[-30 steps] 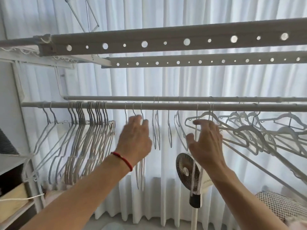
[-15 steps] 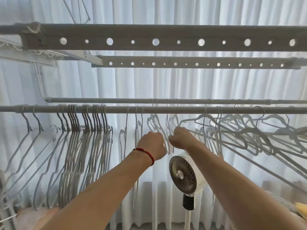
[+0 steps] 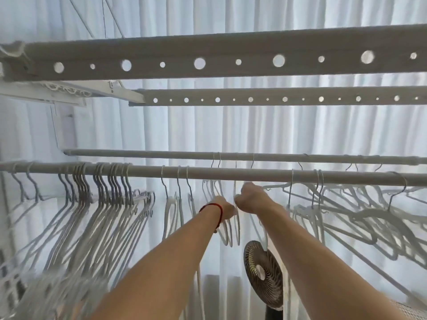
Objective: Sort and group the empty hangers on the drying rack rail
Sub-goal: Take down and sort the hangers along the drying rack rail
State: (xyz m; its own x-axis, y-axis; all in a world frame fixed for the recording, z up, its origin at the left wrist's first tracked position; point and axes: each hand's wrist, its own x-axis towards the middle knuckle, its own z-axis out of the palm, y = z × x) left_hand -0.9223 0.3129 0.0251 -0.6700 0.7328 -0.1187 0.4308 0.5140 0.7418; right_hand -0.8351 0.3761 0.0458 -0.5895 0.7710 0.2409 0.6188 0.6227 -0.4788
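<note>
A grey near rail (image 3: 254,175) and a thinner far rail (image 3: 138,153) carry many empty white hangers. A tight bunch of hangers (image 3: 104,204) hangs at the left of the near rail, and a tangled spread of hangers (image 3: 358,218) at the right. A few thin middle hangers (image 3: 231,232) hang from the far rail. My left hand (image 3: 225,210), with a red wrist cord, grips these middle hangers just below their hooks. My right hand (image 3: 250,197) is a fist right beside it, gripping the neck of a neighbouring hanger (image 3: 235,192).
Three loose hangers (image 3: 178,204) hang between the left bunch and my hands. Two perforated bars (image 3: 231,56) cross overhead. A standing fan (image 3: 263,278) is below my right arm, in front of white curtains (image 3: 208,125).
Both hands closed from open reaching into fists on the middle hangers and came together. My view has tilted upward, and the hands now sit closer under the rail.
</note>
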